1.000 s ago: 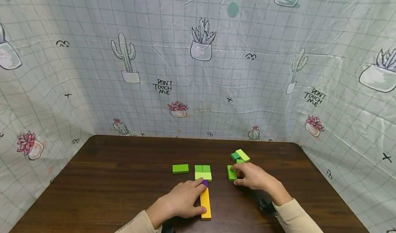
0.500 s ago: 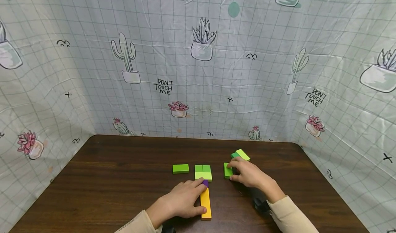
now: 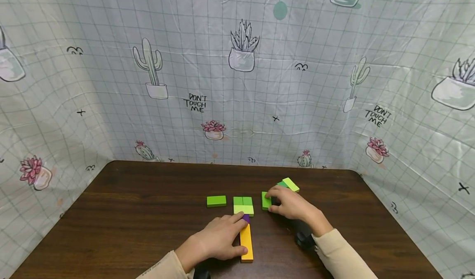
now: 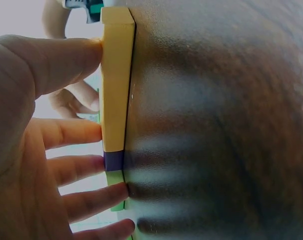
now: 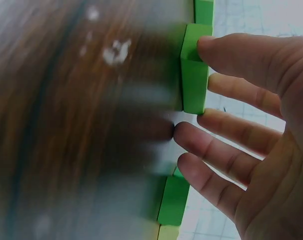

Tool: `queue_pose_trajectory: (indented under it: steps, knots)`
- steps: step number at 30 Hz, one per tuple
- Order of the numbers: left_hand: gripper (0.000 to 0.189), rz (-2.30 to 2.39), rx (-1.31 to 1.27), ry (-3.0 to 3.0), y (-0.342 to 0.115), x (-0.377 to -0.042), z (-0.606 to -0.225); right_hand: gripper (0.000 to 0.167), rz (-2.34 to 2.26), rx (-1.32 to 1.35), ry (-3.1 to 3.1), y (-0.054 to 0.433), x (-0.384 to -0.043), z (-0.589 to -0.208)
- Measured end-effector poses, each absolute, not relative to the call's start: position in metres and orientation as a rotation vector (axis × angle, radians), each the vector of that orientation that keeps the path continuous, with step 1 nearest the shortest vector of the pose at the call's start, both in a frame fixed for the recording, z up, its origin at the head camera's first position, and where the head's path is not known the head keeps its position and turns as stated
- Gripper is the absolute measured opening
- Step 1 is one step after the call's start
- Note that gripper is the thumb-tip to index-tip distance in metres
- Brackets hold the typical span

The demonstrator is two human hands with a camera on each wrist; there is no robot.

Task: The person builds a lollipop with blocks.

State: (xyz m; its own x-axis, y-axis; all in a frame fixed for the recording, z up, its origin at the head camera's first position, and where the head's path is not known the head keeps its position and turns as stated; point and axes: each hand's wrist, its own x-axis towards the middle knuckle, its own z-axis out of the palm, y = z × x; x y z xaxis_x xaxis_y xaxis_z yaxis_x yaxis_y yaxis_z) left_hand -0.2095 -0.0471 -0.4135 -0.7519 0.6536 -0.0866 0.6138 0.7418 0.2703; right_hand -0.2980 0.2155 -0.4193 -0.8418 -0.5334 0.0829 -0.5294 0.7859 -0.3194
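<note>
My left hand (image 3: 219, 238) rests with nearly straight fingers on a row of blocks, its thumb on the long yellow block (image 3: 247, 244) and a fingertip on the purple block (image 3: 246, 219). Beyond the purple one lie a lime block (image 3: 243, 210) and two small green blocks (image 3: 243, 201) set side by side. To the right of these, my right hand (image 3: 291, 204) pinches a bright green oblong block (image 3: 265, 202) that lies flat on the table. Its thumb presses the near end of this green block (image 5: 194, 75), while the fingers reach over the far part.
Another green block (image 3: 216, 201) lies left of the row. Behind my right hand are a lime block (image 3: 291, 184) and a darker green block (image 3: 282, 184), partly covered. The dark wooden table (image 3: 130, 229) meets a printed curtain (image 3: 178, 73) at its back and sides.
My right hand has moved left and slightly away from me, sliding the green block nearer the row. A small green block behind it is now hidden. The left hand has stayed put.
</note>
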Motion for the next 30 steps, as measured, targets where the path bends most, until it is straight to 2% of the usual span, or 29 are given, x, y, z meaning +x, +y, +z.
queue_pose_trajectory:
  steps: [30]
  knots:
    - [0.067,0.322,1.063,2.77,-0.047,-0.212,-0.415,0.032,-0.52,-0.932,2.908,0.186,-0.309,-0.416]
